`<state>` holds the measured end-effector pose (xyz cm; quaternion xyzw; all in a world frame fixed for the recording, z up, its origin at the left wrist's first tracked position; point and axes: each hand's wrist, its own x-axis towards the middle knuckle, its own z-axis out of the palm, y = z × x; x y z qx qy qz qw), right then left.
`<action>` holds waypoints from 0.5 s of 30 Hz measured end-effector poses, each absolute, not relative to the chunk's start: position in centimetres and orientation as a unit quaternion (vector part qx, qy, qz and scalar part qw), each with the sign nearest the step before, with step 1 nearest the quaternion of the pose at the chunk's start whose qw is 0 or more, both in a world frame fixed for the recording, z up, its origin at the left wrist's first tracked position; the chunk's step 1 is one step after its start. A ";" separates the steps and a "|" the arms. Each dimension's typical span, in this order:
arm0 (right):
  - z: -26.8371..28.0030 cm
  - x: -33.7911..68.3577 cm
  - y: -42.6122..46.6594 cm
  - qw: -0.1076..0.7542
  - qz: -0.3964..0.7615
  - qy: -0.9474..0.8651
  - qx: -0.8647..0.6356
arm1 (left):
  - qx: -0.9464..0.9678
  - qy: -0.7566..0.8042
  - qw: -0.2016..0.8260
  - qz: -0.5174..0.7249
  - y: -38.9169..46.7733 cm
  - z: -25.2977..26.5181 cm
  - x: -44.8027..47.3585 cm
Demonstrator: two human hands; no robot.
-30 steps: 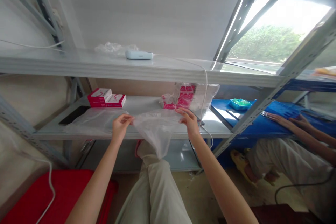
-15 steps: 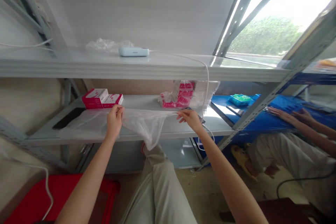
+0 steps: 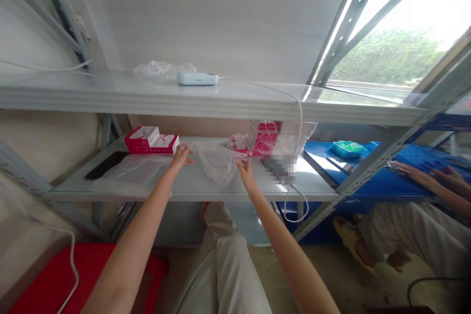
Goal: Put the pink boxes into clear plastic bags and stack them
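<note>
A clear plastic bag [image 3: 216,163] rests crumpled on the middle shelf between my hands. My left hand [image 3: 180,156] is open with fingers apart, just left of the bag and beside two stacked-looking pink and white boxes [image 3: 150,141]. At the bag's right edge is my right hand [image 3: 246,171], thumb and fingers parted; its fingertips seem to touch the plastic, though contact is hard to make out. Behind that hand, a clear bag with pink boxes [image 3: 265,138] inside stands on the shelf. Flat clear bags [image 3: 132,174] lie to the left.
A black flat object [image 3: 106,165] lies at the shelf's left. Above, the upper shelf [image 3: 235,103] holds a pale blue device [image 3: 197,79], its white cable [image 3: 300,117] hanging down at right. A co-worker's hands [image 3: 415,172] are over a blue surface near a green tray [image 3: 348,148].
The bag, stretched between both hands before, now lies lower on the shelf. My left hand has opened off it, and my right hand has moved left with its fingers parted.
</note>
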<state>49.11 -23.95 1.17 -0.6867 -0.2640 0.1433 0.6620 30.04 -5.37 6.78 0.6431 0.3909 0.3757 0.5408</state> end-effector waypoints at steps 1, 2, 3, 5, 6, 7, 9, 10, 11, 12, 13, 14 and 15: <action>0.2 48.2 -23.5 0.652 0.160 -0.263 -0.693 | 0.647 0.396 0.537 0.369 -5.7 6.1 29.9; -0.7 47.4 -23.1 0.643 0.176 -0.261 -0.699 | 0.652 0.402 0.529 0.364 -6.1 5.3 29.8; -1.5 46.9 -22.7 0.635 0.189 -0.260 -0.703 | 0.660 0.407 0.518 0.362 -6.6 4.4 29.6; -2.5 46.3 -22.2 0.627 0.202 -0.256 -0.707 | 0.682 0.408 0.492 0.355 -7.6 2.7 29.5; -2.7 46.2 -22.0 0.626 0.203 -0.259 -0.707 | 0.695 0.405 0.480 0.349 -8.0 1.9 29.5; -2.8 46.2 -21.9 0.627 0.203 -0.265 -0.704 | 0.709 0.399 0.470 0.343 -8.3 1.3 29.6; -2.6 46.0 -21.5 0.634 0.198 -0.274 -0.696 | 0.730 0.383 0.457 0.333 -8.8 0.4 30.1; -2.4 45.9 -21.2 0.638 0.191 -0.274 -0.694 | 0.738 0.374 0.452 0.332 -8.9 0.2 30.6; -2.1 45.6 -20.9 0.642 0.181 -0.273 -0.694 | 0.746 0.365 0.447 0.332 -9.1 0.1 31.1; -1.7 45.4 -20.5 0.642 0.170 -0.273 -0.696 | 0.753 0.354 0.442 0.334 -9.4 0.0 31.6; -1.4 45.1 -20.1 0.639 0.161 -0.275 -0.700 | 0.760 0.342 0.438 0.336 -9.7 0.0 32.2; -1.0 44.8 -19.6 0.635 0.154 -0.281 -0.703 | 0.767 0.329 0.436 0.337 -10.2 0.1 32.7; -0.7 44.6 -19.1 0.629 0.155 -0.294 -0.703 | 0.775 0.314 0.435 0.335 -10.7 0.1 33.2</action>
